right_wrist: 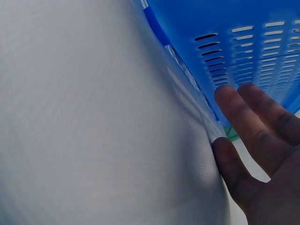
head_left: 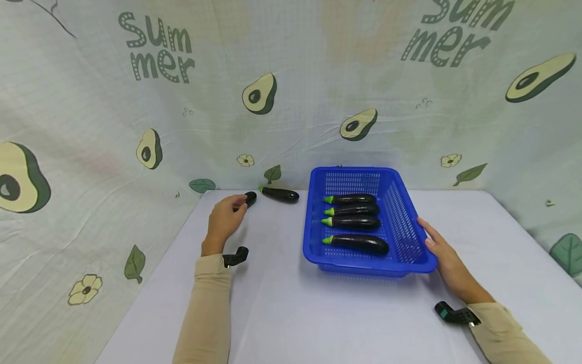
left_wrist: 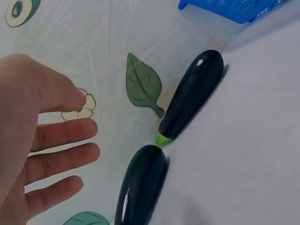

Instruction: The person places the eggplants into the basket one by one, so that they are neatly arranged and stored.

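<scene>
Basket [head_left: 410,222] is holding four eggplants [head_left: 359,244], right hand [head_left: 447,258] is touching its side with fingers nearly straight, left hand [head_left: 225,220] is hovering, fingers loosely apart, by two loose eggplants [head_left: 280,195] lying on table [head_left: 282,303].

Even, bright light fills the head view, with a soft shadow beneath the blue perforated plastic basket [head_left: 368,265]. Glare dots 2 long, glossy, blackish eggplants [left_wrist: 191,93]. The right wrist view looks dimmer and hazy, its bare right hand [right_wrist: 266,152] shadowed.
</scene>
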The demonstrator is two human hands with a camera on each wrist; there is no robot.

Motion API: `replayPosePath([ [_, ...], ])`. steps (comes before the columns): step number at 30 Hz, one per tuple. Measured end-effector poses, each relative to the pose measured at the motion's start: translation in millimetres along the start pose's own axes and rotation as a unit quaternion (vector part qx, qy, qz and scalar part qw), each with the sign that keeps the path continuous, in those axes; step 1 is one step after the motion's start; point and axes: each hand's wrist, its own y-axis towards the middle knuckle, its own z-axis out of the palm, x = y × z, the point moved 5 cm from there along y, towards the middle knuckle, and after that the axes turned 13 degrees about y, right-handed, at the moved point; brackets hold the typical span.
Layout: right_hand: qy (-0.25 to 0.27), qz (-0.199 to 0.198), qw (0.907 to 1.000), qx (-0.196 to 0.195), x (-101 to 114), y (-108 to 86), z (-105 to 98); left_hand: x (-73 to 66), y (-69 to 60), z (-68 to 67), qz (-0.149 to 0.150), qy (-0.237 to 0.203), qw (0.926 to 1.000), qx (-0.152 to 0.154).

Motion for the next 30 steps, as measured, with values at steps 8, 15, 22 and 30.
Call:
replayPosePath([
  [8, -0.005, 0.0, 1.0, 0.001, -0.3, -0.2, 1.8, 15.6, -1.1, 0.6, -0.025, -0.011, 0.999, -0.034],
  [15, -0.014, 0.008, 0.9999, -0.003, 0.0, 1.5, 1.3, 27.2, 3.0, 9.7, -0.033, 0.002, 0.9985, -0.044],
  [22, -0.008, 0.01, 0.9999, -0.007, -1.2, -0.5, 1.1, 41.4, 3.7, 19.6, -0.054, 0.02, 0.9977, -0.038],
  [30, -0.021, 0.012, 0.9997, -0.008, 2.6, 0.8, 2.4, 53.1, 4.9, 30.1, -0.07, 0.032, 0.9968, -0.022],
])
